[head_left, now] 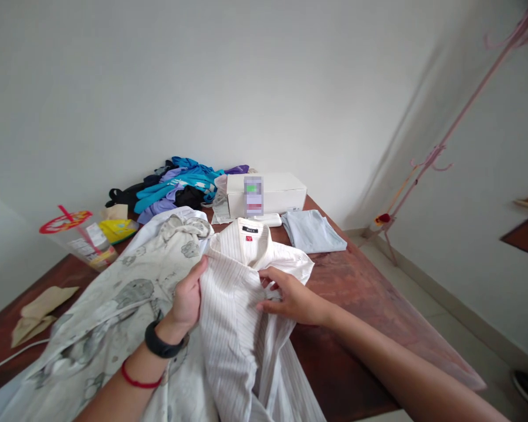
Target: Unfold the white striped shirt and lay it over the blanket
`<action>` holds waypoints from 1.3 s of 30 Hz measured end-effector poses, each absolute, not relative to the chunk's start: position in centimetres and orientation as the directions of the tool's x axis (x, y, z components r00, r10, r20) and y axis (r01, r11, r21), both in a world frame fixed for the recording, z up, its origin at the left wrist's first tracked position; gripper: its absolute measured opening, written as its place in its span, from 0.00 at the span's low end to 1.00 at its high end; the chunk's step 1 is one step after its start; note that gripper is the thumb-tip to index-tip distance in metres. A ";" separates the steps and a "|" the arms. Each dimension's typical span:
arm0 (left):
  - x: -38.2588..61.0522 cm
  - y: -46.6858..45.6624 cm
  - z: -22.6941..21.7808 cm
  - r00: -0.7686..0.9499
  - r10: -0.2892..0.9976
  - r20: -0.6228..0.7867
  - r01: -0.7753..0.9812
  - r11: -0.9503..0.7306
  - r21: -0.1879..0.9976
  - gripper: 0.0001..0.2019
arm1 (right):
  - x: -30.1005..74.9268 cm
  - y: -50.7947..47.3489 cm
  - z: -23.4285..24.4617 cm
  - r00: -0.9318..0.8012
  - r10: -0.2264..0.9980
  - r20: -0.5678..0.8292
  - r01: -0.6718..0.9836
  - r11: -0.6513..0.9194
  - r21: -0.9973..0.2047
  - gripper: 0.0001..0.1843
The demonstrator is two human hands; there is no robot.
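A white striped collared shirt [242, 305] lies on the wooden table [347, 293], collar away from me. My left hand [188, 299], with a black watch and a red string on the wrist, grips the shirt's left front edge. My right hand [290, 299] rests on the right front panel, fingers curled onto the fabric near the placket. Under and left of the shirt lies a pale printed cloth [114, 310] with grey figures.
A white box [273, 193] stands at the back, with a pile of blue and purple clothes [180, 184] to its left and a folded light-blue garment [312, 231] in front. A plastic cup [85, 240] stands at the left. Pink cord [444, 140] hangs at the right.
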State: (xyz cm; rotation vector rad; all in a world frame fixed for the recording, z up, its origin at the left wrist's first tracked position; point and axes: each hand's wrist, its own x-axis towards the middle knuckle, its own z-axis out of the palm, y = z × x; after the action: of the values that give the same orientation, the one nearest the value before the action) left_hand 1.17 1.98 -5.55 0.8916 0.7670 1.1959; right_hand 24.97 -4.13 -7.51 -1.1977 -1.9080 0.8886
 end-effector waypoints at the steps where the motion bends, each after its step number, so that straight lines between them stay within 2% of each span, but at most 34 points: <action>1: 1.3 1.9 -5.5 0.217 0.975 -0.040 -0.475 0.141 0.869 0.20 | 24.9 -4.1 -7.5 -0.320 0.924 0.210 0.447 0.342 -0.827 0.25; 5: 1.4 1.7 -5.3 0.311 0.947 -0.074 -0.518 0.234 0.822 0.20 | 24.7 -4.2 -7.1 -0.317 0.920 0.232 0.447 0.361 -0.819 0.09; 10: 1.4 1.7 -4.6 0.365 0.926 -0.093 -0.528 0.288 0.799 0.22 | 24.6 -4.6 -6.4 -0.371 0.877 0.305 0.436 0.455 -0.777 0.04; 14: 1.1 2.1 -3.3 0.411 0.909 -0.074 -0.565 0.317 0.762 0.24 | 24.5 -4.9 -5.7 -0.456 0.837 0.301 0.339 0.476 -0.812 0.05; 18: 0.1 2.9 -2.9 0.532 0.812 -0.239 -0.464 0.516 0.720 0.30 | 24.4 -5.4 -5.1 -0.480 0.828 0.289 0.299 0.464 -0.834 0.08; 20: -0.4 3.2 -3.1 0.578 0.754 -0.313 -0.410 0.599 0.688 0.29 | 24.3 -5.6 -4.9 -0.508 0.821 0.261 0.330 0.465 -0.821 0.08; 23: -0.5 3.3 -3.5 0.594 0.725 -0.348 -0.375 0.632 0.678 0.25 | 24.3 -5.8 -4.7 -0.570 0.786 0.240 0.357 0.500 -0.789 0.08; 29: 0.4 2.1 -3.4 0.707 0.563 -0.428 -0.185 0.732 0.656 0.26 | 23.8 -5.7 -5.0 -0.651 0.711 0.267 0.238 0.525 -0.817 0.10; 31: 0.5 1.8 -3.4 0.721 0.551 -0.421 -0.164 0.725 0.668 0.22 | 23.6 -5.8 -5.3 -0.631 0.734 0.251 0.261 0.505 -0.823 0.11; 34: 0.3 1.5 -3.6 0.738 0.581 -0.342 -0.169 0.650 0.741 0.12 | 23.4 -6.0 -5.8 -0.558 0.794 0.243 0.326 0.478 -0.816 0.06; 39: 0.4 1.7 -4.1 0.708 0.633 -0.314 -0.186 0.596 0.781 0.08 | 23.3 -5.8 -6.8 -0.526 0.824 0.211 0.432 0.473 -0.768 0.12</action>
State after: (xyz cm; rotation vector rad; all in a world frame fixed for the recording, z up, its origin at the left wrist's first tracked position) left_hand 0.36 1.72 -4.09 0.7992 0.6234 0.5128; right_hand 23.29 -5.75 -6.81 -1.0370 -2.1502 0.8920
